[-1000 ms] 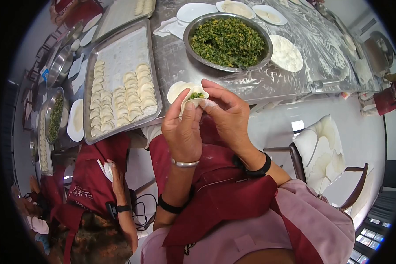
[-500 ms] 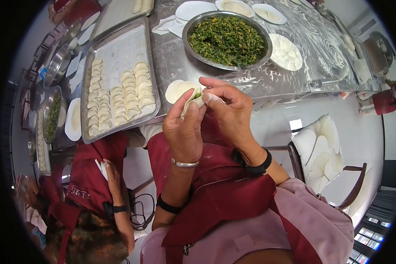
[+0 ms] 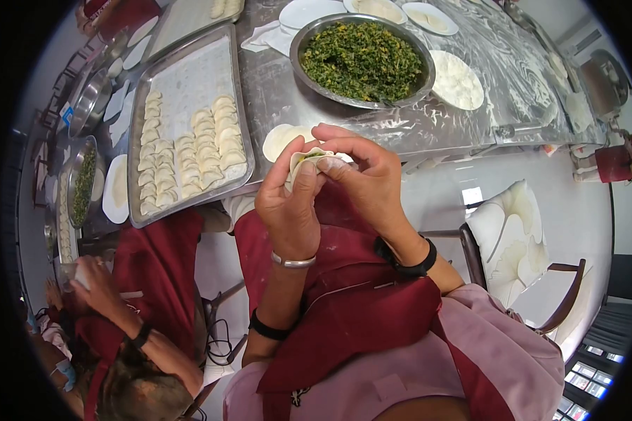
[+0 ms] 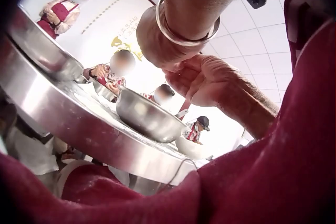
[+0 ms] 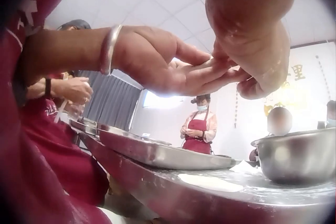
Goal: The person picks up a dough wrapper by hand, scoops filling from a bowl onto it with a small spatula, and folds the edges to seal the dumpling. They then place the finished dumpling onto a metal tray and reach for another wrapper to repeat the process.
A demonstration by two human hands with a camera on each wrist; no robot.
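Note:
Between both hands, above the apron and close to the table edge, is a dumpling (image 3: pixel 313 155) with a pale dough wrapper folded partly around green filling. The left hand (image 3: pixel 293 210) cradles it from the left, thumb against the near side. From the right, the right hand (image 3: pixel 369 181) pinches the dough edge between thumb and fingers. Just behind the hands, round wrappers (image 3: pixel 278 141) lie on the steel table (image 3: pixel 267 88). In both wrist views the left hand (image 5: pixel 152 61) and right hand (image 4: pixel 210 82) meet at the fingertips, and the dumpling is mostly hidden.
A metal tray (image 3: pixel 246 151) of dumplings (image 3: pixel 207 144) sits left. Behind the wrappers stands a steel bowl (image 3: pixel 300 78) of chopped green filling (image 3: pixel 361 59), beside a plate of flour (image 3: pixel 458 81). Another person's hand (image 3: pixel 102 288) is at the lower left. A chair (image 3: pixel 509 242) stands right.
The right fingers have shifted along the dough edge, and the wrapper tilted, then turned its filling back into sight. The neighbouring person's hand has moved left, away from the lap.

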